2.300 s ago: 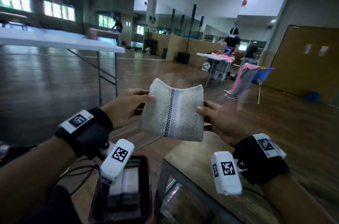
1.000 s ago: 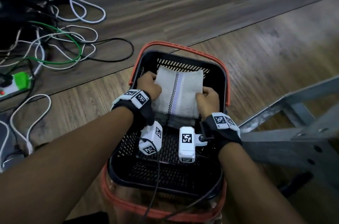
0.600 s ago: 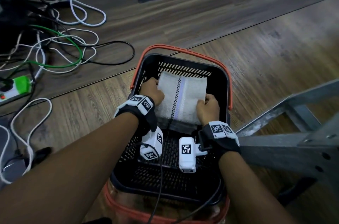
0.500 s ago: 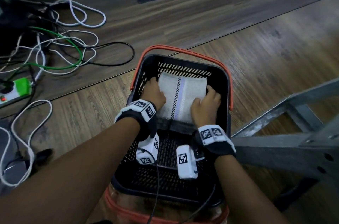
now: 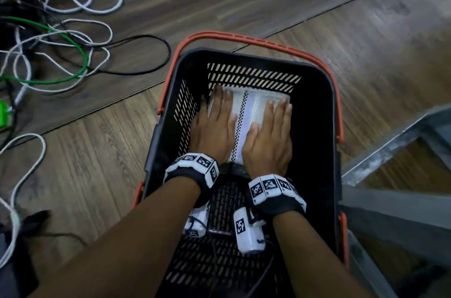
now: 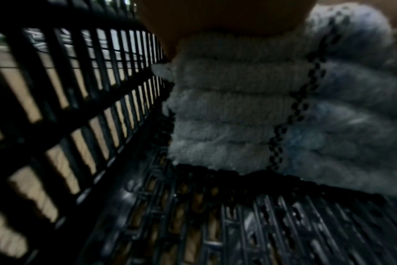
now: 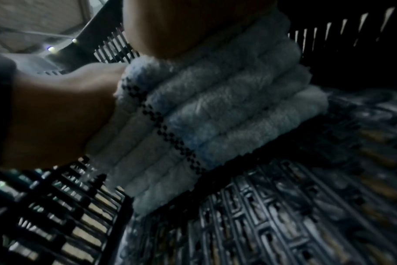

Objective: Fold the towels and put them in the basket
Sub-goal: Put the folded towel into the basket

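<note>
Wood floor w/ cables at 10 o'clock; basket [image 5: 327, 107] holds towel stack [image 5: 253, 112] at 12, left hand [image 5: 214, 131] & right hand [image 5: 268, 141] flat, fingers straight—press evenly, keep edges squared.

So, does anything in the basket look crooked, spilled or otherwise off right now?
Nothing stands out. The folded towels sit in a neat, squared stack at the far end of the basket, stripes lined up. The left hand and right hand press flat on top.
</note>
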Demonstrator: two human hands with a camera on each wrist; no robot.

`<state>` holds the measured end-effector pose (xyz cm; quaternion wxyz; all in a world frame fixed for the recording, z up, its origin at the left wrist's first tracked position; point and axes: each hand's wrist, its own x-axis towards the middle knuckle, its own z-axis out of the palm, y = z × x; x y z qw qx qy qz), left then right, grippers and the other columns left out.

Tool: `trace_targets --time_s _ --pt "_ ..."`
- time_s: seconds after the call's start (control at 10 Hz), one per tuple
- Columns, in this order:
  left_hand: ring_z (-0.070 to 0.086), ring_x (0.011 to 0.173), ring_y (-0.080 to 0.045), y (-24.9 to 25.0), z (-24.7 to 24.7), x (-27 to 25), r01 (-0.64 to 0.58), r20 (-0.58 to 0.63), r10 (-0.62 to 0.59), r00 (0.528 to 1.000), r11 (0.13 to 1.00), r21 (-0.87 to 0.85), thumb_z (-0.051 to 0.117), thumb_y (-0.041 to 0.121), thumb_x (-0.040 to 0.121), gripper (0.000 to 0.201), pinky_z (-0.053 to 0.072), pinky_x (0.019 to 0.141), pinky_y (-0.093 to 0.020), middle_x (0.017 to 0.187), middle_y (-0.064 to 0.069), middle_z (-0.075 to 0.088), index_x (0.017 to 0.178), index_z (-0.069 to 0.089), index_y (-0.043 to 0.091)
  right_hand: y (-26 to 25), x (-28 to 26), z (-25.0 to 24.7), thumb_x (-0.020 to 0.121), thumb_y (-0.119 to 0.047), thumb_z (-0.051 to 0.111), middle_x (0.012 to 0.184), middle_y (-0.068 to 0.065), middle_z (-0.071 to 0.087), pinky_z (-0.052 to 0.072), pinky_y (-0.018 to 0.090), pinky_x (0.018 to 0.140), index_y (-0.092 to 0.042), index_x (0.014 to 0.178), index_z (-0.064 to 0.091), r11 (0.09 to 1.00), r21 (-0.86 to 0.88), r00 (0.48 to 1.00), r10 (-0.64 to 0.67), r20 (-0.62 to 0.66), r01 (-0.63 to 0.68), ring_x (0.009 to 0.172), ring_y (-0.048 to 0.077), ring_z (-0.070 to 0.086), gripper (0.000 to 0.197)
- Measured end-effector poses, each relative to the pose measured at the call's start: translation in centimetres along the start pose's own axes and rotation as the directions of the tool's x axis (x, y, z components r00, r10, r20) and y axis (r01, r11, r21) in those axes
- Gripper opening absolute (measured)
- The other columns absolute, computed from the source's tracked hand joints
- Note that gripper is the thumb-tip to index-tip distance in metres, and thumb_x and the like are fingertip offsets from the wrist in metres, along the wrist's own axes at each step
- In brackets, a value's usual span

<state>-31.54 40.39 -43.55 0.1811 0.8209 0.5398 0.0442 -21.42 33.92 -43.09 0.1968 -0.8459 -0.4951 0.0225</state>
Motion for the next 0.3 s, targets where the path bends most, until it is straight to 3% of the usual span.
trace_targets --time_s 0.1,0.2,0.3 --pt "0.003 0.146 -0.032 0.5 -1.1 -0.2 0.032 0.052 -0.034 0.998 0.998 0.052 0.014 0.039 0.099 0.057 0.021 0.114 -0.044 0.159 -0.001 -0.009 0.150 -0.005 0.023 -0.5 0.0 -0.8 0.096 -0.029 0.032 0.159 0.009 0.010 0.027 0.032 0.111 -0.010 0.149 0.020 1.000 0.020 0.999 0.009 0.043 -0.009 0.147 0.021 0.006 0.058" --pt "-0.001 0.145 -0.034 1.5 -3.1 -0.6 0.050 0.193 -0.066 0.979 0.995 0.089 0.015 0.040 0.099 0.058 0.019 0.113 -0.050 0.159 0.000 -0.011 0.150 -0.007 0.022 -0.6 0.4 -3.1 0.097 -0.031 0.033 0.160 0.006 -0.003 0.022 0.034 0.114 -0.013 0.150 0.010 0.999 -0.007 0.966 0.037 0.255 -0.037 0.147 0.019 -0.004 0.061" --pt "0.012 0.144 -0.034 2.4 -7.4 -1.0 0.066 0.415 -0.121 0.902 0.987 0.144 0.026 0.037 0.099 0.057 0.021 0.112 -0.049 0.159 -0.008 0.005 0.149 0.011 0.013 -0.7 1.4 -7.2 0.095 -0.029 0.041 0.159 0.012 0.007 0.023 0.036 0.113 -0.008 0.147 0.021 0.991 0.054 0.845 0.073 0.530 -0.119 0.146 0.024 0.008 0.060"
